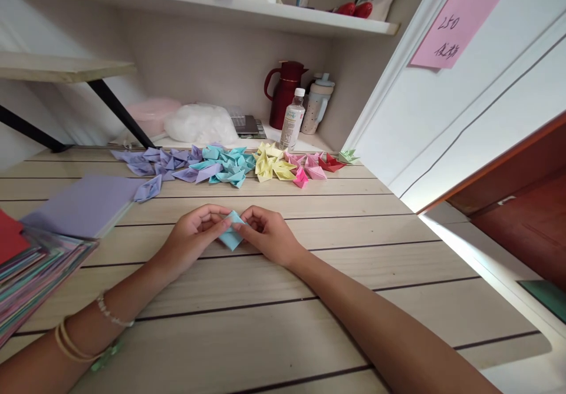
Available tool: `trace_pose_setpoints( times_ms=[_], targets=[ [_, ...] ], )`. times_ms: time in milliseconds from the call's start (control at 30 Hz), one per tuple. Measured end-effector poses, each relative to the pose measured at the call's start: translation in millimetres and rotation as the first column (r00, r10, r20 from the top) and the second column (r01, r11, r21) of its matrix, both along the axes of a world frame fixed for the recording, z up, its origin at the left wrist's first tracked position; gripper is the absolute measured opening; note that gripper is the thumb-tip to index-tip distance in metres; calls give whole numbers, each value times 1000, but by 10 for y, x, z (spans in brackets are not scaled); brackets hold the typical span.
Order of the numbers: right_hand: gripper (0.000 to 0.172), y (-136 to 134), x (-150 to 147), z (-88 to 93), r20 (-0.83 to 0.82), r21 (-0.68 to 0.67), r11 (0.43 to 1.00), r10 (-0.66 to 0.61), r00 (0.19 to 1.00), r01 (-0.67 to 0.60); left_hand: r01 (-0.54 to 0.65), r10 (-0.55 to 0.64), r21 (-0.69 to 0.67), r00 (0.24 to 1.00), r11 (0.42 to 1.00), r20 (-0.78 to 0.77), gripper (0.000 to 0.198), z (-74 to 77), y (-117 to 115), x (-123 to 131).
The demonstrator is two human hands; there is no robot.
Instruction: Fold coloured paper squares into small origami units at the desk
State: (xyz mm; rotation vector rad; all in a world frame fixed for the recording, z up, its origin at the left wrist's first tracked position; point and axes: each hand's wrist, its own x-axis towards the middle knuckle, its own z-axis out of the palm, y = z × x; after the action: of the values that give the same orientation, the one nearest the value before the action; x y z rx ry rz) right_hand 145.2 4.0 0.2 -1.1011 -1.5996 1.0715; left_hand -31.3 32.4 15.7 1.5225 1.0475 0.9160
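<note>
A small light-blue folded paper [232, 239], roughly diamond-shaped, is held between my two hands just above the table. My left hand [198, 227] pinches its left side, thumb on the front face. On the opposite side my right hand [270, 235] grips it the same way, its thumb pressing near the middle. Some fingers are curled behind the paper and partly hidden. Beyond the hands lies a row of folded paper pieces: purple ones [165, 161], blue ones [232, 164], yellow ones [269, 163], pink ones [315, 167], a red one [331, 163] and a pale green one [349, 156].
At the left are a stack of purple paper [84, 202] and a pile of coloured sheets [48, 276]. Behind the row stand a plastic bottle [292, 121], a dark red jug [285, 96] and a tumbler [317, 105]. A shelf [212, 2] hangs above the table [247, 335].
</note>
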Motion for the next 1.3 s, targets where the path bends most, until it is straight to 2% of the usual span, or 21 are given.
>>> trace_pose_setpoints(
  times_ms=[800,1300],
  targets=[
    [28,8,-3,-15,17,7,1000,-15,1000,15,12,-12,15,1000,1000,-9,30,3,-3,4],
    [24,-12,13,0,92,27,999,-22,995,20,98,-85,94,987,991,-134,32,-64,-4,-16]
  ],
)
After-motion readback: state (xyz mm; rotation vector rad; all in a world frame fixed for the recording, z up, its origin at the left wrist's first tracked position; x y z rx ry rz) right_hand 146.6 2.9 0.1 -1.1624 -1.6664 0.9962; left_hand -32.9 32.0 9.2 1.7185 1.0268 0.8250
